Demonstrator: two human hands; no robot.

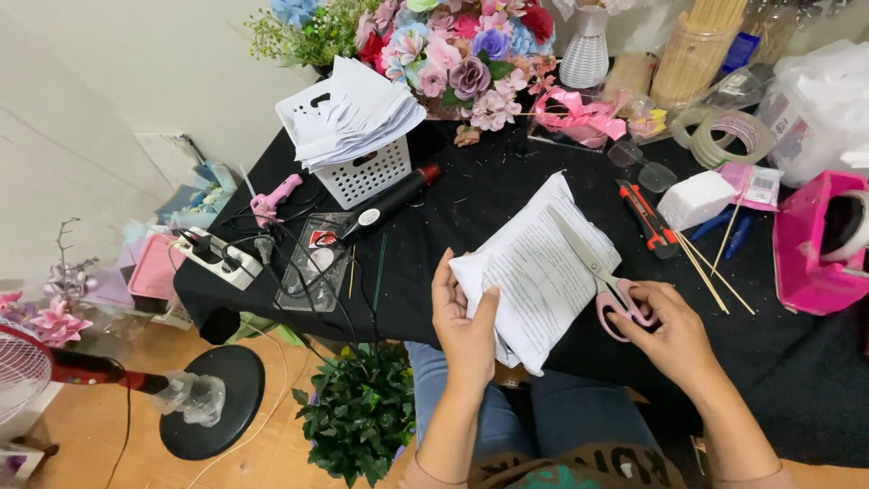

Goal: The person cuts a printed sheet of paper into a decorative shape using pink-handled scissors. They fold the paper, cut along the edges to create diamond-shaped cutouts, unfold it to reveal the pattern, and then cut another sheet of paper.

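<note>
My left hand [464, 321] grips the near left edge of a stack of white printed paper sheets [534, 272] lying on the black table [489, 186]. My right hand [668, 330] has its fingers in the pink handles of a pair of scissors [605, 282]. The scissor blades lie closed across the top of the paper, pointing away to the upper left. Both hands are at the table's near edge, above my lap in blue jeans.
A white basket [362, 172] heaped with paper cuttings stands at the back left, a black glue gun [394, 201] beside it. Artificial flowers [462, 54], pink ribbon [579, 118], tape rolls [733, 136], wooden sticks [715, 272], an orange cutter [647, 217], a pink box [819, 244] and a power strip [220, 258] lie around.
</note>
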